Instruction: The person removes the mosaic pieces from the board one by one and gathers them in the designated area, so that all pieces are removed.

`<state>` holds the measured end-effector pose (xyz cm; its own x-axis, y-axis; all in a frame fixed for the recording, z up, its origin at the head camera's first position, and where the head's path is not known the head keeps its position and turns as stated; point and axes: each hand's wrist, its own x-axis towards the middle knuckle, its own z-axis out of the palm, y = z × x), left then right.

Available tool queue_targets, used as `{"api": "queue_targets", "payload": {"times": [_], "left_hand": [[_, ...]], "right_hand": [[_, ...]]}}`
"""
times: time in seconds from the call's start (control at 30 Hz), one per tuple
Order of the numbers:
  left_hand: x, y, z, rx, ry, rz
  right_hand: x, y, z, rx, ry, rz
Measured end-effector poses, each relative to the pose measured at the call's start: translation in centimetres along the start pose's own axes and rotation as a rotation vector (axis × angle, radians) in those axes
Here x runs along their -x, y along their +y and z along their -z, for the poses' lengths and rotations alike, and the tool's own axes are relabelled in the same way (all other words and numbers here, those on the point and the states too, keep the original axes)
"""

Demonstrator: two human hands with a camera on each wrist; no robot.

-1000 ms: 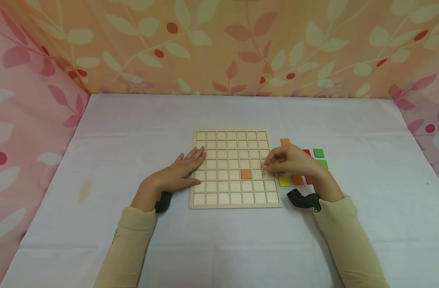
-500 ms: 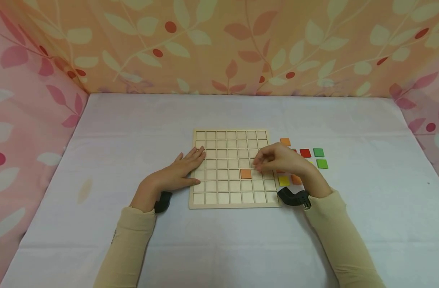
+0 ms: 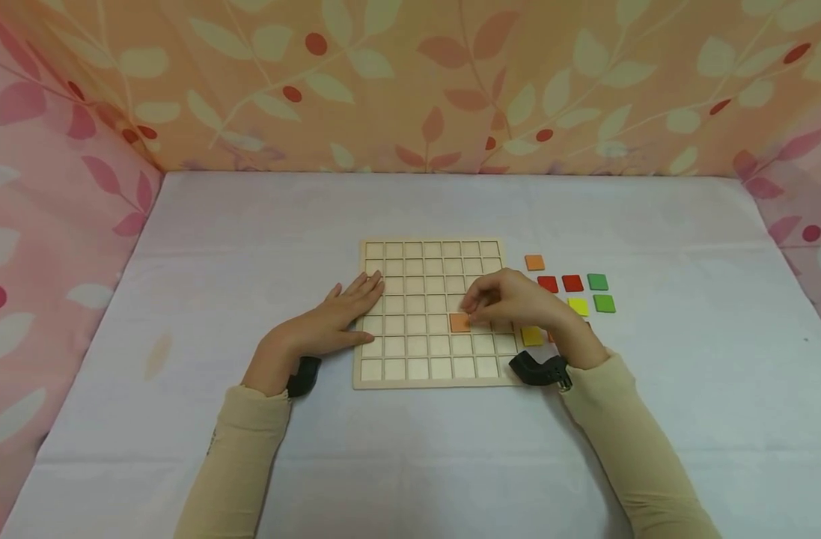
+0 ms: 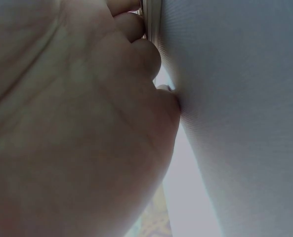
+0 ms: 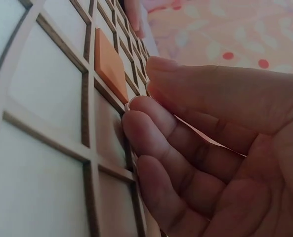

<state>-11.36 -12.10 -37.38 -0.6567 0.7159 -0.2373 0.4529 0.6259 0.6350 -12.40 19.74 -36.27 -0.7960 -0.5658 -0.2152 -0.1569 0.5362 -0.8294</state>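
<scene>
The left hand (image 3: 336,314) lies on the left edge of the wooden grid board (image 3: 417,387), fingers spread over its outer cells. In the left wrist view its palm (image 4: 87,108) fills much of the picture. The right hand (image 3: 514,299) is over the right half of the board, fingers bent, with its fingertips beside an orange square tile (image 3: 459,323). That tile (image 5: 109,64) sits in a cell, close to the fingertips in the right wrist view. Thumb and forefinger are near each other; whether something thin is between them is hidden.
Right of the board lie loose square tiles: an orange tile (image 3: 534,263), red tiles (image 3: 572,283), green tiles (image 3: 597,282) and yellow tiles (image 3: 578,306). Some are partly covered by the right arm. Patterned cloth (image 3: 410,90) stands behind the white-covered table (image 3: 410,464).
The right hand has moved left from the board's right edge to beside the orange tile, uncovering some loose tiles. The left hand stays in place.
</scene>
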Motion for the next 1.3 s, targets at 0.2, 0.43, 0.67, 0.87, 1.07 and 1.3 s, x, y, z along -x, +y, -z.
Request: {"api": "queue_targets", "payload": {"times": [0.2, 0.43, 0.67, 0.87, 1.07, 1.3], "left_hand": [[-0.01, 0.01, 0.00, 0.009, 0.003, 0.002], [-0.05, 0.03, 0.01, 0.004, 0.004, 0.000], [-0.07, 0.05, 0.01, 0.010, 0.005, 0.004], [-0.09, -0.06, -0.03, 0.009, 0.006, -0.003], [-0.09, -0.08, -0.01, 0.004, 0.005, -0.009], [-0.07, -0.11, -0.04, 0.002, 0.005, -0.016]], "right_hand": [[-0.05, -0.16, -0.13, 0.014, -0.013, -0.003], [-0.09, -0.13, -0.32, 0.034, -0.014, 0.008], [-0.12, -0.10, -0.45, 0.048, -0.001, 0.033], [-0.14, -0.07, -0.45, 0.058, -0.012, 0.057], [-0.10, -0.16, -0.47, 0.039, -0.022, 0.045], [-0.04, -0.11, -0.44, 0.024, -0.019, 0.041]]}}
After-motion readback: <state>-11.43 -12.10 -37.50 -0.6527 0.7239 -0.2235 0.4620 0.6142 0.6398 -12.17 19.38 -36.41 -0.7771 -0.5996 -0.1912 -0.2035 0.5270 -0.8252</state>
